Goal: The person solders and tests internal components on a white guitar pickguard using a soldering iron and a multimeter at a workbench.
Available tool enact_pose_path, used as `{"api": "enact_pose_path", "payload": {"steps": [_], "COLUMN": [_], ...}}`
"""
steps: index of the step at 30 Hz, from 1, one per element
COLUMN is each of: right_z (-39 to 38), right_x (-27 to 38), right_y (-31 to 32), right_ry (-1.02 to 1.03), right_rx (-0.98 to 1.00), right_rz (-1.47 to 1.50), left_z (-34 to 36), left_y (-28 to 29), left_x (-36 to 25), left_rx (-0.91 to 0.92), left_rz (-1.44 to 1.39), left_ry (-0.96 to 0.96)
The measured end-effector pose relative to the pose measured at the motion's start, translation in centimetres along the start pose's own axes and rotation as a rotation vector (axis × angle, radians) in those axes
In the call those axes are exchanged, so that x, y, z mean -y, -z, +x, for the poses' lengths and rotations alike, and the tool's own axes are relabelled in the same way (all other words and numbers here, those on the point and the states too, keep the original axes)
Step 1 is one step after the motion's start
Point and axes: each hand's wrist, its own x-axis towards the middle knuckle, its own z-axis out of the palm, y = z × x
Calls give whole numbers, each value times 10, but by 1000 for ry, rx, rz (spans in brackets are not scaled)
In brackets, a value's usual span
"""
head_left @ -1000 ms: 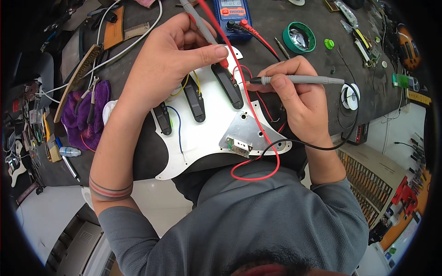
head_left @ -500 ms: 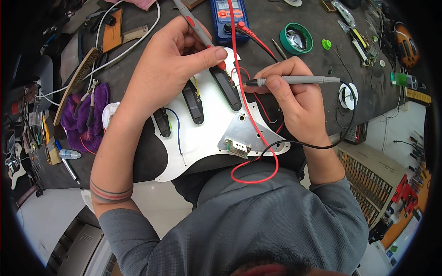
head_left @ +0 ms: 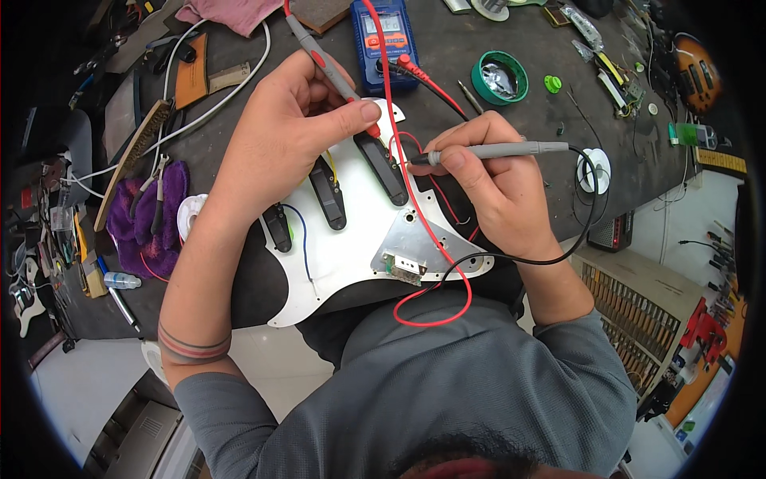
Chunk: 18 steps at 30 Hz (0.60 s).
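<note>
A white guitar pickguard lies face down before me, bearing three black pickups. My left hand pinches a grey and red multimeter probe, its red end down by the rightmost pickup. Between the thumb and fingers of my right hand is a grey and black multimeter probe, pointing left toward the same pickup's wires. Whether either tip touches metal is too small to tell. A blue multimeter sits beyond the pickguard. A metal plate and a switch are at the pickguard's near right.
Red and black test leads loop across the pickguard and my right wrist. A green round tin and a wire spool lie to the right. At left are a purple cloth with pliers on it, a brush and a white cable.
The whole view has shifted a little, so the bench and pickguard sit slightly lower in it. Both hands keep their probes at nearly the same spots by the rightmost pickup.
</note>
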Motion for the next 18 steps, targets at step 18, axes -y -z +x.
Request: {"api": "enact_pose_path", "payload": {"steps": [18], "right_z": [2], "right_x": [4], "right_y": [4], "right_ry": [-58], "right_rx": [30], "right_rz": [-106], "left_z": [1], "left_y": [1], "left_x": [-2], "left_rx": [4], "left_rz": [-39], "left_ry": [47]}}
